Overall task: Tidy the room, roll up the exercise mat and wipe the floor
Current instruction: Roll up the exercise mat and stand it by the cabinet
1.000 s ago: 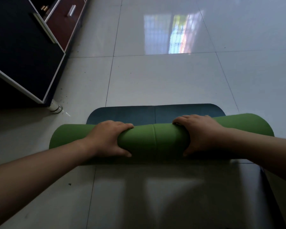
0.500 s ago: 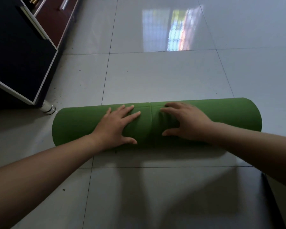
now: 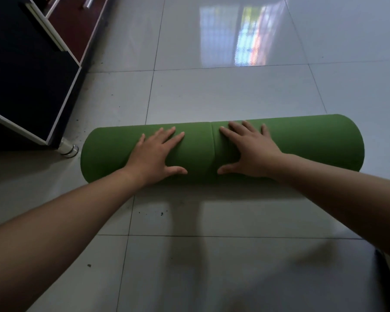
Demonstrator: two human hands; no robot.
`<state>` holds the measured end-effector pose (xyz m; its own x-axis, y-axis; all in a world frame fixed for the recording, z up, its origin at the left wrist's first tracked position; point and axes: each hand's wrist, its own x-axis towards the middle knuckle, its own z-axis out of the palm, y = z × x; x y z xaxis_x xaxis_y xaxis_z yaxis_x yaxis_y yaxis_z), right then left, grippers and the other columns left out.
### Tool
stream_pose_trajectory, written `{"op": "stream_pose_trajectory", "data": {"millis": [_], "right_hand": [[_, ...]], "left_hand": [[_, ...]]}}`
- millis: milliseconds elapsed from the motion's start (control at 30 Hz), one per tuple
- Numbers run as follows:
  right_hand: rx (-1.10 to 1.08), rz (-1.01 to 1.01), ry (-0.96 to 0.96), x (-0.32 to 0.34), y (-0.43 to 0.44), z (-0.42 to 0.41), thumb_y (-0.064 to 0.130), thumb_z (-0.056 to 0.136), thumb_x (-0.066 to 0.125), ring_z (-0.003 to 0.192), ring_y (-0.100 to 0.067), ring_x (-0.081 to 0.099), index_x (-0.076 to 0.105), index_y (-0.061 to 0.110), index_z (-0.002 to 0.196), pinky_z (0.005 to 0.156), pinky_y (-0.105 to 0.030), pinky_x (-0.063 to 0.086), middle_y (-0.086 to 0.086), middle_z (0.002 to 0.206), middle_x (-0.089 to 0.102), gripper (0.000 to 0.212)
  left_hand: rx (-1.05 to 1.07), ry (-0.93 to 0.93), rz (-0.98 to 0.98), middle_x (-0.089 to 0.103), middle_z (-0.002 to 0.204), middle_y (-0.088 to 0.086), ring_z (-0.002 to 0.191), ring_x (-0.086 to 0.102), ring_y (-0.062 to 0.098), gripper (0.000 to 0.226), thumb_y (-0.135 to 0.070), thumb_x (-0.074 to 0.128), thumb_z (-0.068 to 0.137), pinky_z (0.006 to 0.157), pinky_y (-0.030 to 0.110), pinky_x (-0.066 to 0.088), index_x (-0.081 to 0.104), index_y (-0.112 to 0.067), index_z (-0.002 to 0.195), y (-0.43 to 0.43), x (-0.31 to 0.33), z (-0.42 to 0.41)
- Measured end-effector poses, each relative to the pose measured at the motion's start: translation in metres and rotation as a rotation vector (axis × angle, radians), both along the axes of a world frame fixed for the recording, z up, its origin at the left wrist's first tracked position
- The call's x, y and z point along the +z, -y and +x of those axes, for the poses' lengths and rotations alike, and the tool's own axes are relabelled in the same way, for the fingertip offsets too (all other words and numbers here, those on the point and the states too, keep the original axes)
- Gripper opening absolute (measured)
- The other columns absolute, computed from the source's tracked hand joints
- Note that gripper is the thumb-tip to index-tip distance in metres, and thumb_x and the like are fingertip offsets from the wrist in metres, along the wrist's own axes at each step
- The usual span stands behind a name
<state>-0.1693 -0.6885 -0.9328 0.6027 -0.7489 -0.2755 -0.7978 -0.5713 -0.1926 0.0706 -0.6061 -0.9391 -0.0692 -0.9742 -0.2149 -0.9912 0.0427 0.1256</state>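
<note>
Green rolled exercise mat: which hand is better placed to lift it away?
Marginal, probably right. The right hand and left hand lie flat on the green rolled exercise mat, but the left end is close to the dark cabinet.

Daylight window glare (image 3: 241,34) on glossy floor tiles (image 3: 223,97) up top; near floor dim, soft arm shadows. Cabinet (image 3: 25,70) nearly black. Wide-angle bending at edges, slight softness.

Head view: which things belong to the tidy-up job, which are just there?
In the job:
- green mat, fully rolled
- left hand, flat on it
- right hand, flat on it
- tiled floor, dark specks by the roll

Just there:
- dark cabinet
- its metal foot
</note>
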Motion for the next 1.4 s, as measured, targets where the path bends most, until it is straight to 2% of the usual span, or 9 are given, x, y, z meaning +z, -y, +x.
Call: {"op": "stream_pose_trajectory", "data": {"millis": [100, 267, 567, 667, 833, 967, 1100, 1267, 1400], "right_hand": [[0.032, -0.024, -0.054, -0.004, 0.004, -0.002, 0.076, 0.058, 0.063, 0.144, -0.025, 0.001, 0.0, 0.031, 0.147, 0.113, -0.06, 0.006, 0.001, 0.157, 0.003, 0.118], [0.107, -0.045, -0.022, -0.002, 0.0, 0.018, 0.069, 0.061, 0.068, 0.144, -0.024, 0.003, 0.003, 0.023, 0.148, 0.114, -0.058, 0.006, 0.001, 0.157, 0.006, 0.117], [0.234, -0.043, -0.098, 0.002, -0.005, 0.049, 0.062, 0.059, 0.075, 0.144, -0.024, 0.003, -0.001, 0.016, 0.148, 0.116, -0.05, 0.008, -0.004, 0.157, 0.002, 0.125], [0.254, -0.03, -0.1, 0.005, -0.012, 0.072, 0.065, 0.064, 0.069, 0.143, -0.025, 0.005, 0.001, 0.013, 0.148, 0.116, -0.048, 0.011, -0.006, 0.157, 0.004, 0.119], [0.222, 0.021, -0.021, 0.008, -0.025, 0.121, 0.063, 0.069, 0.067, 0.14, -0.027, 0.016, 0.015, 0.014, 0.146, 0.113, -0.053, 0.02, -0.006, 0.153, 0.018, 0.105], [0.196, 0.061, 0.003, 0.006, -0.025, 0.128, 0.06, 0.068, 0.069, 0.141, -0.026, 0.014, 0.013, 0.018, 0.147, 0.113, -0.054, 0.018, -0.003, 0.155, 0.016, 0.106], [0.181, 0.04, 0.033, 0.002, -0.028, 0.125, 0.062, 0.067, 0.069, 0.142, -0.025, 0.013, 0.014, 0.019, 0.148, 0.114, -0.051, 0.017, -0.003, 0.155, 0.015, 0.107], [0.16, 0.038, 0.035, 0.0, -0.034, 0.125, 0.062, 0.066, 0.069, 0.142, -0.024, 0.011, 0.013, 0.021, 0.148, 0.114, -0.051, 0.016, -0.002, 0.156, 0.013, 0.108], [0.148, 0.036, 0.037, 0.003, -0.039, 0.124, 0.063, 0.066, 0.068, 0.143, -0.023, 0.01, 0.013, 0.022, 0.148, 0.115, -0.048, 0.014, 0.0, 0.156, 0.013, 0.108]], "left_hand": [[-0.011, 0.004, 0.023, 0.009, 0.157, -0.005, 0.144, 0.008, 0.02, 0.095, -0.07, 0.053, 0.07, 0.114, 0.052, 0.009, 0.009, -0.034, 0.147, 0.007, 0.0, 0.001], [-0.025, 0.019, 0.004, 0.005, 0.157, -0.006, 0.144, 0.005, 0.019, 0.092, -0.07, 0.049, 0.074, 0.114, 0.051, 0.008, 0.004, -0.034, 0.147, 0.006, -0.003, 0.005], [0.034, -0.049, -0.054, 0.013, 0.156, -0.007, 0.143, 0.011, 0.015, 0.075, -0.059, 0.053, 0.081, 0.114, 0.045, 0.01, 0.016, -0.041, 0.144, -0.02, -0.001, 0.042], [0.064, -0.056, -0.069, 0.015, 0.156, -0.006, 0.143, 0.013, 0.015, 0.071, -0.056, 0.053, 0.083, 0.114, 0.045, 0.012, 0.019, -0.041, 0.144, -0.03, -0.001, 0.056], [0.152, -0.091, -0.089, 0.019, 0.155, -0.004, 0.142, 0.016, 0.017, 0.069, -0.053, 0.056, 0.083, 0.114, 0.045, 0.014, 0.025, -0.04, 0.143, -0.046, -0.005, 0.078], [0.357, -0.233, -0.186, 0.03, 0.151, 0.002, 0.137, 0.027, 0.023, 0.063, -0.042, 0.062, 0.084, 0.112, 0.045, 0.027, 0.037, -0.029, 0.14, -0.066, -0.007, 0.107], [0.59, -0.403, -0.275, 0.033, 0.148, 0.003, 0.135, 0.031, 0.023, 0.066, -0.034, 0.065, 0.084, 0.11, 0.039, 0.029, 0.034, -0.021, 0.141, -0.083, -0.01, 0.125], [0.908, -0.763, -0.177, 0.04, 0.144, 0.004, 0.127, 0.043, 0.026, 0.07, -0.034, 0.064, 0.085, 0.099, 0.041, 0.042, 0.028, -0.022, 0.143, -0.085, -0.018, 0.129], [0.987, -0.893, -0.186, 0.053, 0.129, 0.006, 0.117, 0.05, 0.023, 0.053, -0.031, 0.064, 0.086, 0.087, 0.032, 0.044, 0.044, -0.017, 0.133, -0.088, -0.02, 0.124]]}}
